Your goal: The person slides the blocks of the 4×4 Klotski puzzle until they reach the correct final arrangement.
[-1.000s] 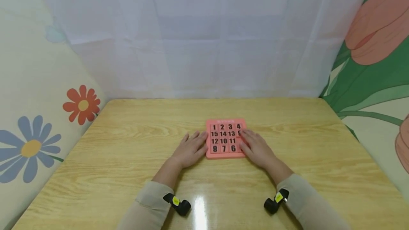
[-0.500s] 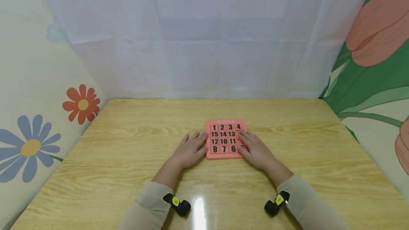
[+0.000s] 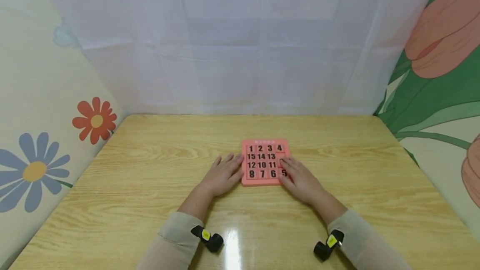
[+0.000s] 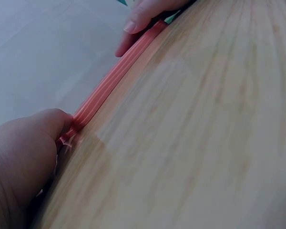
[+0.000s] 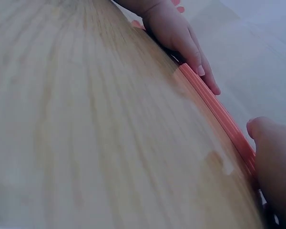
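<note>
The pink number puzzle lies flat on the wooden table, between the two hands. The left hand has its fingers extended along the board's left edge, seemingly bracing it without clasping it. The right hand reaches over the right-hand column, fingers fairly straight, a fingertip on a tile whose number it hides, pinching nothing I can make out; a gap shows just under the 4 tile. From where I stand, the thumb is the risk: it sits right by the 5 tile, so a careless drag could nudge that one. A slanted push might jam the covered tile, and too little bracing could let the puzzle skid.
</note>
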Tool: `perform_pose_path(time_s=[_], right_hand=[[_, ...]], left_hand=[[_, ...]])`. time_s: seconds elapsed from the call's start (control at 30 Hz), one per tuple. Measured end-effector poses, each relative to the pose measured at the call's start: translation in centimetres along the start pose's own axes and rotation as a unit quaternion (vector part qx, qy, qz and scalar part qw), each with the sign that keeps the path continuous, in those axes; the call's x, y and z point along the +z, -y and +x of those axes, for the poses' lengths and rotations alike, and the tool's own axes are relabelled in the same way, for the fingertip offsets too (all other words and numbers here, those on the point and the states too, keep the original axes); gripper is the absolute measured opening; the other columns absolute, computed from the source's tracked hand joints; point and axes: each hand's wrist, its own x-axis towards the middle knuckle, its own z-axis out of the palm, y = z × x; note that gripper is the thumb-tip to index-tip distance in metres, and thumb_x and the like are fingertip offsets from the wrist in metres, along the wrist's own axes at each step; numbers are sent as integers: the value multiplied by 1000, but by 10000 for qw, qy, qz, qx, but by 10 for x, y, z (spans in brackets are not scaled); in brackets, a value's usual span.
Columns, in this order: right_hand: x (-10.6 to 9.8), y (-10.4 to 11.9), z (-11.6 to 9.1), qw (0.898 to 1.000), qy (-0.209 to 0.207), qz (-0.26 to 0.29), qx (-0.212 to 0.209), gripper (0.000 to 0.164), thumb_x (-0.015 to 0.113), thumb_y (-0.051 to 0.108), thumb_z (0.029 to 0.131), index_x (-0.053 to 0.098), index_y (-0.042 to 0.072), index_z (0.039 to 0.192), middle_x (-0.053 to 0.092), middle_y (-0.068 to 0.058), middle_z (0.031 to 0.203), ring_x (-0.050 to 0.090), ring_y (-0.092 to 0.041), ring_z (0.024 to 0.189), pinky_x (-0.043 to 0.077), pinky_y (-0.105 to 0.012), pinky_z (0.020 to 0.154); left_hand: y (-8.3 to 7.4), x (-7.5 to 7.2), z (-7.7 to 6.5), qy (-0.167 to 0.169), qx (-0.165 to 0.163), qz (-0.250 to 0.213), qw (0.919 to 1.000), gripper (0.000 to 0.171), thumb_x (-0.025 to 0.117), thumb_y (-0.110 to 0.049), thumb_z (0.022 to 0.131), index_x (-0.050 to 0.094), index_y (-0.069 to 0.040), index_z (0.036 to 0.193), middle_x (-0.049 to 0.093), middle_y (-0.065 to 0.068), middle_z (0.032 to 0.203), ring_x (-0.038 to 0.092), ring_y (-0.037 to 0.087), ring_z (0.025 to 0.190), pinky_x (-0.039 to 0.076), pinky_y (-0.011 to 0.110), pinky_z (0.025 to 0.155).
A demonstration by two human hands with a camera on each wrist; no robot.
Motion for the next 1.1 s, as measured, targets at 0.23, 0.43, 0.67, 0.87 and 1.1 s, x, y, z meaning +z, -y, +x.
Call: perform_pose_path(time_s=[0.23, 0.43, 0.67, 0.87, 1.1], right_hand=[[1, 2, -3, 9999, -6, -81, -113, 58, 45, 39, 102, 40, 4, 149, 32, -14, 159, 26, -34, 149, 19, -50, 123], [1, 3, -3, 9999, -25, -68, -106, 58, 46, 38, 102, 40, 4, 149, 33, -14, 159, 27, -34, 149, 18, -50, 124], [2, 10, 3, 9999, -147, 72, -40, 59, 46, 39, 102, 39, 4, 149, 33, -14, 159, 29, -34, 148, 22, -50, 122], [7, 22, 20, 9997, -201, -132, -11, 58, 43, 41, 103, 43, 4, 147, 36, -13, 158, 31, -32, 148, 19, -48, 124], [12, 33, 32, 9989, -150, -434, -17, 57, 44, 42, 102, 45, 6, 146, 40, -12, 155, 33, -30, 147, 16, -50, 124]], left_hand=[[0, -2, -1, -8, -3, 9, 10000, 59, 39, -39, 104, 28, -10, 155, 28, 6, 161, 19, 31, 152, 5, 56, 124], [1, -4, -2, 3, -33, 14, 10000, 60, 38, -41, 104, 27, -11, 155, 28, 6, 161, 19, 31, 152, 4, 55, 124], [0, -5, -3, -3, -53, -2, 10000, 60, 39, -41, 104, 27, -12, 155, 29, 6, 161, 20, 31, 152, 5, 56, 124], [1, -2, -2, 9, -65, 37, 10000, 60, 38, -41, 104, 27, -12, 155, 28, 5, 161, 19, 30, 152, 5, 55, 124], [-1, 0, -1, -28, -38, 13, 10000, 59, 39, -41, 104, 29, -12, 155, 29, 5, 161, 20, 30, 152, 5, 55, 125]])
